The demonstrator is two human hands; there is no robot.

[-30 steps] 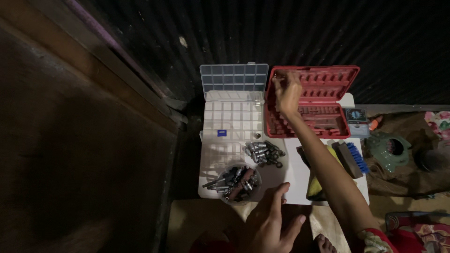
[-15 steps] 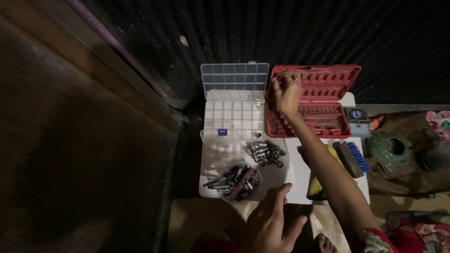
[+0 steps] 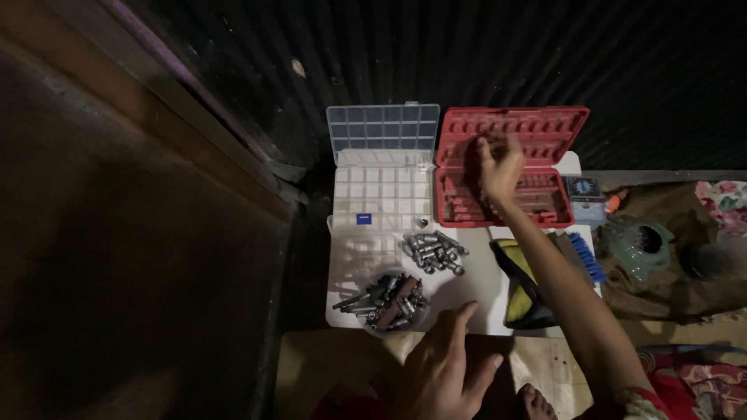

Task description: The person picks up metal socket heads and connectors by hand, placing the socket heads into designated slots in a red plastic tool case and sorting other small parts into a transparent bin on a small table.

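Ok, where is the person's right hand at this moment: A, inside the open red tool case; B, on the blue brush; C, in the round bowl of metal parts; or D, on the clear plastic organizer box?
A: the right hand reaches into the open red tool case, while the round bowl of metal parts, the blue brush and the clear organizer box lie apart from it.

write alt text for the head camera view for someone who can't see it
Seen from above, a person's right hand reaches into an open red tool case on a small white table. The left hand rests open at the table's near edge, beside a bowl of metal sockets, a loose socket pile and a clear compartment organizer.
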